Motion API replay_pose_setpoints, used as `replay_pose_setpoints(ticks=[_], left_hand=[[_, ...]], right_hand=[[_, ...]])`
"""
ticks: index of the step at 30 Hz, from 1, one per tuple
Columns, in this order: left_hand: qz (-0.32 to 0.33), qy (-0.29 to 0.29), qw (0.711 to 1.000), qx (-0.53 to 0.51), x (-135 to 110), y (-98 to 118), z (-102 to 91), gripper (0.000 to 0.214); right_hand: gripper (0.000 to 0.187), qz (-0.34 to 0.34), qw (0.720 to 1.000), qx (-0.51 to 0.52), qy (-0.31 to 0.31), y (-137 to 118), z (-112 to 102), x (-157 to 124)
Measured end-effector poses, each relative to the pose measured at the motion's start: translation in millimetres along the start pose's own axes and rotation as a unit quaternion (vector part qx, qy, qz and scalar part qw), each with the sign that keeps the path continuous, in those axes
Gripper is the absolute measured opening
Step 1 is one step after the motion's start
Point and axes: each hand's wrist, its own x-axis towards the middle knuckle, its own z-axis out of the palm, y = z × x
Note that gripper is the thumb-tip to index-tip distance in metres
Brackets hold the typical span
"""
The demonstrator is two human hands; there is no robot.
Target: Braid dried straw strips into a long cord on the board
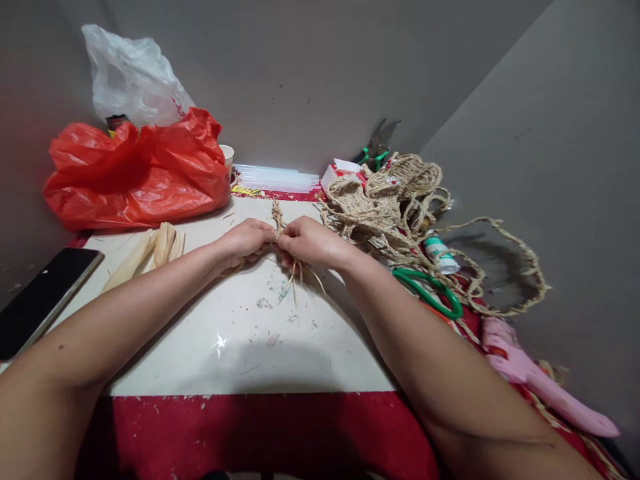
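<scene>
Both hands meet above the white board (pixel 240 360), pinching a small bundle of straw-coloured plant strands (pixel 277 212). My left hand (pixel 249 240) grips the bundle from the left, fingers closed. From the other side my right hand (pixel 305 241) pinches it too, thumb and forefinger close to the left fingertips. A knotted or braided end sticks up beyond the hands, and loose strands fan out below the right one. The exact spot where the fingers hold the strands is partly hidden. Dry husk strips (pixel 163 247) lie behind my left forearm.
Left stand a red plastic bag (pixel 140 177) and a phone (pixel 43 297). Clear sticks (pixel 277 179) and a paper cup (pixel 227 157) line the back. Right are a braided rope heap (pixel 385 207), green-handled pruners (pixel 377 143), a green ring handle (pixel 430 293) and a pink glue gun (pixel 545 383).
</scene>
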Motion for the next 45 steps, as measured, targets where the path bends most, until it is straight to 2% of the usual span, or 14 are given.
replay_pose_setpoints(ticks=[6,14,16,19,20,21,23,25,26,31,33,37,39,45], left_hand=[[-0.015,-0.021,0.998,-0.058,0.3,0.1,-0.2,0.023],[-0.025,-0.009,0.995,-0.099,-1.5,0.2,2.0,0.022],[-0.030,-0.016,0.994,-0.106,-2.9,1.1,1.6,0.021],[-0.027,-0.011,0.994,-0.108,-5.0,2.7,1.0,0.016],[-0.021,-0.011,0.994,-0.109,-5.4,3.2,0.7,0.016],[-0.017,-0.013,0.993,-0.112,-5.7,3.7,0.3,0.017],[-0.017,-0.022,0.992,-0.121,-5.8,4.5,-0.6,0.019],[-0.027,-0.033,0.991,-0.127,-5.2,5.2,-1.6,0.018],[-0.028,-0.037,0.991,-0.127,-4.9,5.4,-2.0,0.017],[-0.006,-0.050,0.992,-0.115,-2.8,4.7,-3.1,0.021],[-0.002,-0.047,0.992,-0.115,-2.6,4.6,-3.2,0.022],[-0.012,-0.033,0.993,-0.111,-4.2,5.7,-3.1,0.019],[-0.020,-0.030,0.994,-0.104,-5.3,6.3,-3.0,0.019],[-0.024,-0.018,0.997,-0.075,-7.6,8.1,-2.3,0.019]], right_hand=[[0.019,-0.046,0.980,-0.177,0.080,-3.0,7.5,-2.7],[0.024,-0.073,0.925,-0.364,0.082,-15.8,31.3,-20.5],[0.022,-0.102,0.929,-0.355,0.028,-23.0,30.3,-29.2],[0.027,-0.154,0.944,-0.269,-0.115,-33.4,17.2,-39.5],[0.031,-0.159,0.953,-0.226,-0.122,-34.5,10.6,-39.9],[0.035,-0.157,0.966,-0.186,-0.090,-33.7,3.8,-38.3],[0.037,-0.138,0.980,-0.128,0.057,-26.5,-8.0,-29.1],[0.038,-0.122,0.970,-0.113,0.178,-15.1,-14.2,-15.6],[0.038,-0.115,0.967,-0.116,0.198,-9.5,-14.6,-9.0],[0.046,-0.068,0.989,-0.102,0.079,2.7,-5.8,5.9],[0.045,-0.062,0.986,-0.134,0.073,4.5,-8.6,4.5],[0.037,-0.086,0.960,-0.248,0.100,12.8,-28.4,0.3],[0.032,-0.110,0.945,-0.267,0.151,15.2,-36.8,-1.3],[0.030,-0.241,0.834,-0.175,0.463,-10.7,-39.7,-19.5]])
